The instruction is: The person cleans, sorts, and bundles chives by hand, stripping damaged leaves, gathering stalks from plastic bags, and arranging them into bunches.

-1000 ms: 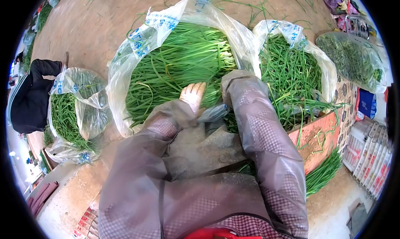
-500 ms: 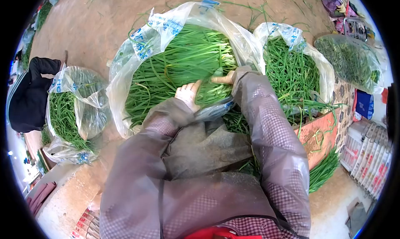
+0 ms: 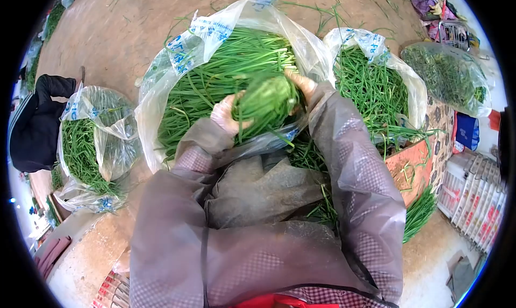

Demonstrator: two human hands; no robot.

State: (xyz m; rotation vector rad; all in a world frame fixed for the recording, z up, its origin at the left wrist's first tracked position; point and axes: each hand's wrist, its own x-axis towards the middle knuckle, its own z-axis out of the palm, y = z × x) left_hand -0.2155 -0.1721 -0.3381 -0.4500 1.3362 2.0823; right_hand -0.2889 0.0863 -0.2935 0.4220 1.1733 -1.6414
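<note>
Between my two hands is a loose bunch of green chives [image 3: 267, 99], lifted and blurred by motion. My left hand [image 3: 228, 114] is closed round its left side. On the other side, the fingers of my right hand [image 3: 302, 85] grip its right end. Under and behind the bunch, a large clear plastic bag [image 3: 153, 101] stands wide, full of long chives [image 3: 207, 87] lying sideways with their pale ends to the right.
A second bag of chives [image 3: 371, 87] stands at the right beside an orange board [image 3: 411, 171]. On the left, a person in dark clothing [image 3: 37, 125] is by another bag [image 3: 88, 147]. Stacked white crates [image 3: 467, 200] stand far right.
Both hands have come up out of the pile with a bunch of chives between them. Before, they were down on the chives near the front of the bag.
</note>
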